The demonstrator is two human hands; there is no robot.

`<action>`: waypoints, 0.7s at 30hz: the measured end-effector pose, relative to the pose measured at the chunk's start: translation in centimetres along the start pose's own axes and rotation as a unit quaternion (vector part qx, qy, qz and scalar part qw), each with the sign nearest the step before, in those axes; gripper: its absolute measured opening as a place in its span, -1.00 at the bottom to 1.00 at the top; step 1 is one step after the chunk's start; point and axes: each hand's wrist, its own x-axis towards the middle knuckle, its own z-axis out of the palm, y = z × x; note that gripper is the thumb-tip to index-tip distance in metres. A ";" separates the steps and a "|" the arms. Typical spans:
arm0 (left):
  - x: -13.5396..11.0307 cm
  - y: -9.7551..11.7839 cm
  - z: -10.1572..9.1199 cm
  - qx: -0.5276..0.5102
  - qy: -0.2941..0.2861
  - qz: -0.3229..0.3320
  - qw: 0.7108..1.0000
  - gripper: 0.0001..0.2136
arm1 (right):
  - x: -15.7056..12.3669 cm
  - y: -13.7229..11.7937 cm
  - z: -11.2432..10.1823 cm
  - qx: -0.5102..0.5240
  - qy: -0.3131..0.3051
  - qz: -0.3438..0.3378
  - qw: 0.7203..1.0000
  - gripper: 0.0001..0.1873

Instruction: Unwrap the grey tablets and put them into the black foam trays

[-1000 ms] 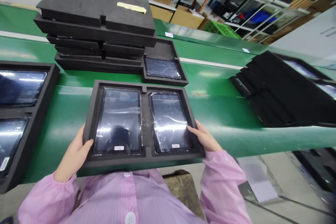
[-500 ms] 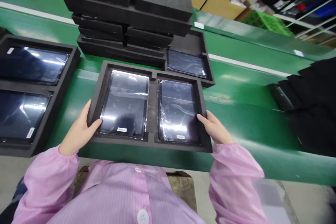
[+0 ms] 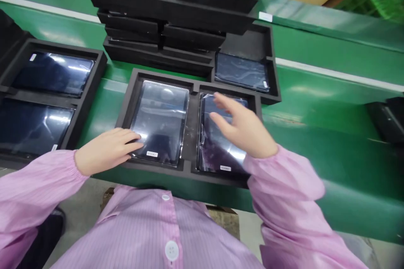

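Black two-bay tray (image 3: 190, 134) on green table (image 3: 303, 143); glossy dark panel (image 3: 160, 113) at nine o'clock, second panel (image 3: 215, 147) at three, both flat; white labels (image 3: 152, 154) toward six.

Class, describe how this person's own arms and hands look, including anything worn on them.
Both arms are covered by loose, long pink sleeves, gathered snugly at the wrists. The left hand and right hand are bare: no gloves or rings show.
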 end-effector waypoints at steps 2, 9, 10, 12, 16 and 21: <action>-0.6 -0.7 0.2 0.039 0.002 0.017 0.999 -0.75 | 0.3 -0.5 1.7 0.020 -0.036 0.003 0.999 -0.71; -2.2 -1.3 4.6 0.108 0.382 0.026 0.918 -0.95 | 0.2 0.5 5.3 0.213 -0.032 0.082 0.973 -0.78; -2.3 -1.2 5.6 0.087 0.417 0.007 0.904 -0.94 | 0.2 0.6 5.4 0.252 -0.019 0.097 0.963 -0.78; -2.6 -1.1 7.1 0.054 0.455 -0.025 0.888 -0.90 | 0.4 0.7 5.7 0.327 -0.006 0.123 0.937 -0.79; -3.2 -1.3 7.7 0.112 0.427 0.005 0.897 -0.86 | 0.8 -0.2 5.8 0.458 -0.061 0.178 0.869 -0.73; -3.2 -0.1 6.2 0.252 0.329 0.099 0.905 -0.90 | 1.5 -2.5 5.6 0.456 -0.121 0.222 0.853 -0.31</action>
